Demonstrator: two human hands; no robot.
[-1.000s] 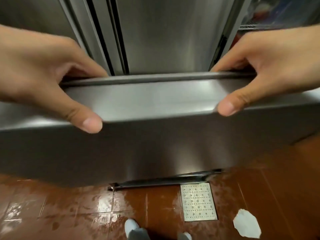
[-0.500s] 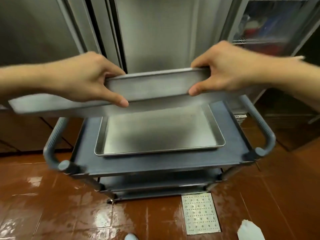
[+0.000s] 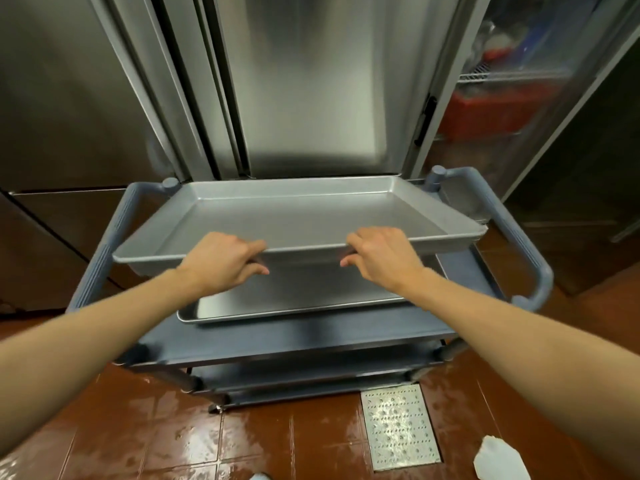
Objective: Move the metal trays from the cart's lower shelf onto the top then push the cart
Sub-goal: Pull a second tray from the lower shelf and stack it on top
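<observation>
Head view, looking down over a grey-blue three-shelf plastic cart (image 3: pixel 298 336) standing on a wet red-brown tiled floor (image 3: pixel 145 441) before tall brushed stainless-steel cabinet doors (image 3: pixel 311 81). At far left, the cart's ribbed grey-blue left handle (image 3: pixel 104 247) curves along its side. Next, the left hand (image 3: pixel 225 263) grips the near rim of a large shallow rectangular grey metal tray (image 3: pixel 298 216), thumb on top of the rim and fingers curled beneath. Half a second ago this tray was held high, tilted and close to the camera; now it is lower and farther out, right way up with its inside showing, held above the cart's top shelf with its near edge raised. Under it, a second shallow silver metal tray (image 3: pixel 287 303) lies flat on the top shelf, unmoved from the earlier frame. Farther right, the right hand (image 3: pixel 382 258) clasps the same near rim in the same way. Beyond it curves the cart's right handle (image 3: pixel 519 237). On the floor at lower right sit a perforated metal drain cover (image 3: pixel 398 426) and a white crumpled scrap (image 3: pixel 498 460).
</observation>
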